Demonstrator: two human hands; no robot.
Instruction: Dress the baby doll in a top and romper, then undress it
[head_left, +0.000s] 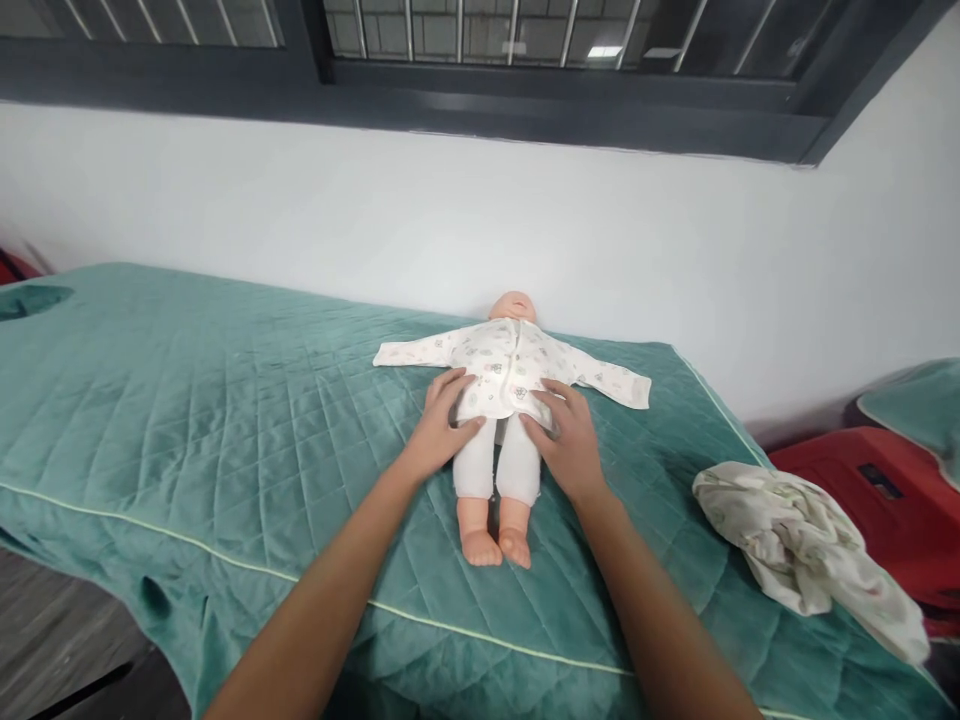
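Observation:
A baby doll [516,306] lies on its back on a green quilted cover, its head toward the wall and its bare feet toward me. It wears a white printed baby jacket [487,352] with both sleeves spread out sideways, and white cloth covers its legs [474,465]. My left hand [444,425] rests at the jacket's lower left edge, fingers apart on the fabric. On the opposite side my right hand [568,435] touches the lower right edge, its fingers also spread. Whether either hand pinches any cloth is hard to see.
The green quilted cover [225,420] drapes over the bed's front edge. A crumpled white patterned cloth [802,540] lies at the right, beside a red case [862,465]. Behind the bed stand a white wall [300,205] and a dark-framed barred window [570,100].

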